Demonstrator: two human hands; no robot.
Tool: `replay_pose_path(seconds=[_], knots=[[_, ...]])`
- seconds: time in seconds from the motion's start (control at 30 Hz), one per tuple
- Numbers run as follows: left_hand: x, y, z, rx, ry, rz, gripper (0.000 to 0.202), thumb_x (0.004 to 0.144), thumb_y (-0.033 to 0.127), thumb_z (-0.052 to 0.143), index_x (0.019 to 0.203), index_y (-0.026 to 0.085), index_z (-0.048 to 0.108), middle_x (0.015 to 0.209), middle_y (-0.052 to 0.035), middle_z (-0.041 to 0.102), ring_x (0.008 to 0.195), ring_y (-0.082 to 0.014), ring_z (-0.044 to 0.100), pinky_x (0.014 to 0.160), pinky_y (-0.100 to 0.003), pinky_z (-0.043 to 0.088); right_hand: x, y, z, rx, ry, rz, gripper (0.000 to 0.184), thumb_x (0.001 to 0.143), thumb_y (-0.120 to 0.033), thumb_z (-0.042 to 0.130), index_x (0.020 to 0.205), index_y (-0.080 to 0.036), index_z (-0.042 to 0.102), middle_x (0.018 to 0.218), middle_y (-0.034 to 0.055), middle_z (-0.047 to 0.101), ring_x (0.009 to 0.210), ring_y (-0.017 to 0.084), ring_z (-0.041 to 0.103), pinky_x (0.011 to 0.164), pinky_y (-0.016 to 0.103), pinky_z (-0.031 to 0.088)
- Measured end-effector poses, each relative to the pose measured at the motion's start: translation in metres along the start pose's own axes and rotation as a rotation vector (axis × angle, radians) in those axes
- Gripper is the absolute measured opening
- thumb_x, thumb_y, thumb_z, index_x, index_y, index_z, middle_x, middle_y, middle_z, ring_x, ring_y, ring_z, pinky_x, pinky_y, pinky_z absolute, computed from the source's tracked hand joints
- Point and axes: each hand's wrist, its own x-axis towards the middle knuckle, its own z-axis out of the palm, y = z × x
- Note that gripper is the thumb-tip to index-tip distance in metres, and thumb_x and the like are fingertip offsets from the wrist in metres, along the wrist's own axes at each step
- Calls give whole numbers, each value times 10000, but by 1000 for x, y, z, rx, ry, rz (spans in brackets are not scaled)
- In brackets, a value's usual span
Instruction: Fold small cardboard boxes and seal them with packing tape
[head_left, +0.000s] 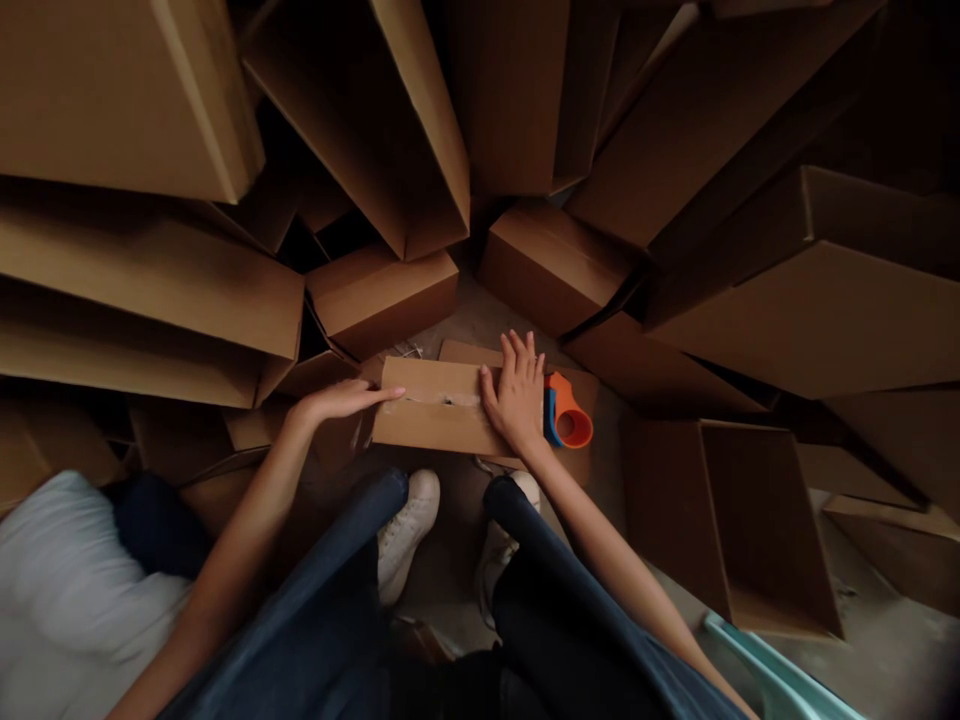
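A small brown cardboard box (431, 405) lies on the floor in front of my feet, with a strip of clear tape along its top seam. My left hand (341, 400) rests at the box's left end, fingers stretched flat along the top edge. My right hand (516, 392) presses flat on the box's right end, fingers spread and extended. An orange and blue tape dispenser (568, 413) sits on flat cardboard just right of my right hand, not held.
Many brown cardboard boxes (375, 295) are piled all around on the floor. An open empty box (739, 520) stands at the right. My white shoes (405, 530) and dark trousers show below. A teal chair edge (772, 675) is at the bottom right.
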Motion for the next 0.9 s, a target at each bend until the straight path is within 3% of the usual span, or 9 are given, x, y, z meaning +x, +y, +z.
replay_pose_path(seconds=[0.13, 0.3, 0.57, 0.9], knots=[[-8, 14, -5, 118, 64, -48, 507, 758, 685, 575, 843, 197, 684, 794, -49, 699, 781, -235, 615, 641, -270, 375, 0, 1, 0, 6, -12, -5, 569, 997, -400, 295, 1474, -91, 324, 1569, 163, 331, 1513, 292, 106, 1201, 568, 155], [-10, 22, -8, 158, 88, 34, 490, 799, 667, 538, 686, 190, 560, 666, 4, 568, 640, -160, 512, 572, -250, 312, 0, 0, -1, 16, -16, -3, 560, 998, -399, 290, 1474, -106, 331, 1565, 158, 340, 1514, 285, 110, 1197, 572, 169], [-4, 8, -5, 82, 78, 123, 500, 880, 621, 441, 700, 178, 589, 700, -11, 619, 693, -174, 566, 634, -256, 361, -1, 1, -2, 18, -21, 5, 560, 998, -399, 292, 1462, -90, 346, 1554, 166, 356, 1513, 286, 105, 1200, 560, 169], [-9, 20, -2, 106, 112, 93, 458, 812, 613, 557, 649, 186, 523, 633, 19, 521, 608, -136, 467, 555, -245, 292, 0, 0, -2, 23, -33, 14, 554, 993, -391, 307, 1445, -76, 365, 1543, 165, 371, 1508, 291, 126, 1203, 556, 168]])
